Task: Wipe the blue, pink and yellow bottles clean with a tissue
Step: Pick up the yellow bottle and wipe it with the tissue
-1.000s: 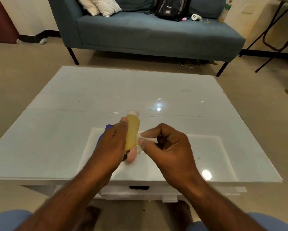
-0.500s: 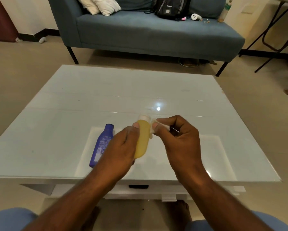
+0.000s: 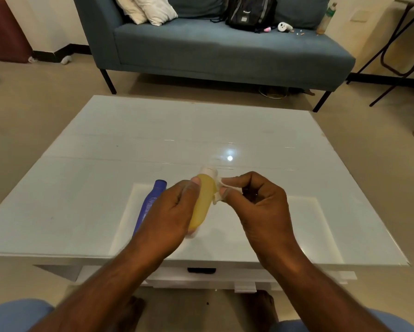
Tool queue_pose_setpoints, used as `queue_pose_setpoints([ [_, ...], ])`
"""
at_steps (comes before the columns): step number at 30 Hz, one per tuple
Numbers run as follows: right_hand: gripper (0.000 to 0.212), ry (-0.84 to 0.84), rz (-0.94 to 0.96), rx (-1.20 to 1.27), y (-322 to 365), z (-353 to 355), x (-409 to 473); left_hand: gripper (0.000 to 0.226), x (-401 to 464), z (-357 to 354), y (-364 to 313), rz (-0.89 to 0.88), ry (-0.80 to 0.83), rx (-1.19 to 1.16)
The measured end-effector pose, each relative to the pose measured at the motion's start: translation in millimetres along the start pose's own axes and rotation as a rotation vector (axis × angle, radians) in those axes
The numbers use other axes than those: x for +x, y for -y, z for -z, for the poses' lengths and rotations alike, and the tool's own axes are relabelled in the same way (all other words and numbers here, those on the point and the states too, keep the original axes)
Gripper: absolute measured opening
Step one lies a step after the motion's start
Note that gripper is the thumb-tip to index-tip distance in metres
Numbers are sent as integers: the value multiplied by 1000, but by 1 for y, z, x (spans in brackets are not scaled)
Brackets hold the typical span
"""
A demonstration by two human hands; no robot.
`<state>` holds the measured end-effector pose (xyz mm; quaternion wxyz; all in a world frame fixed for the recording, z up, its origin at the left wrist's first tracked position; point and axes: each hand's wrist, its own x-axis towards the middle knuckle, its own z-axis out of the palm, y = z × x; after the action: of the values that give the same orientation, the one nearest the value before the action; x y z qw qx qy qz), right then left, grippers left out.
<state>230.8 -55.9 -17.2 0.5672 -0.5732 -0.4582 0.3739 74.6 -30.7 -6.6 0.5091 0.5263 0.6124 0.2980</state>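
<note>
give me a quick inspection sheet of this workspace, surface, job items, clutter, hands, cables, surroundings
surface: glossy white table with lamp glare.
job's things: yellow bottle held above the table; tissue against its upper side; blue bottle lying on the table, partly hidden by the left hand; pink bottle not identifiable.
clutter: nothing seen on the table.
grippers: left hand grips the yellow bottle; right hand pinches the tissue.
cables: nothing seen.
surroundings: blue sofa with pillows, a black backpack and small items; folding frame at right.
</note>
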Motion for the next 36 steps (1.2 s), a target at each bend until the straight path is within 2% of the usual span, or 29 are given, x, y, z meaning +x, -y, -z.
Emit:
queue_pose_setpoints([
  [2, 8, -9, 1, 0, 0, 2, 2, 46, 0, 2, 0, -42, 32, 9],
  [5, 8, -43, -4, 15, -1, 4, 4, 29, -4, 1, -3, -85, 51, 7],
  [11, 7, 50, 22, -62, -5, -2, -4, 53, -3, 2, -3, -49, -15, -29],
  [14, 6, 6, 28, -45, -4, 0, 1, 63, -1, 1, -1, -55, 9, -21],
  [17, 6, -18, 25, -25, -4, 3, 2, 54, -3, -2, 1, -74, 21, -32],
  [21, 8, 84, 38, -87, -7, -6, -9, 54, 3, 2, 1, -55, -52, -62],
  [23, 8, 34, 42, -64, -6, -5, -5, 50, 5, 2, 3, -66, -18, -55],
  [26, 6, -37, 32, -19, -4, 1, 4, 33, 1, -3, 7, -75, 3, -51],
  [31, 7, 91, 32, -95, -8, -10, -13, 37, 10, 1, 10, -66, -79, -81],
  [33, 7, 39, 39, -78, -10, -7, -6, 36, 10, 1, 12, -77, -46, -74],
  [36, 6, -51, 37, -40, -7, 1, 3, 15, 2, -6, 11, -96, -49, -69],
])
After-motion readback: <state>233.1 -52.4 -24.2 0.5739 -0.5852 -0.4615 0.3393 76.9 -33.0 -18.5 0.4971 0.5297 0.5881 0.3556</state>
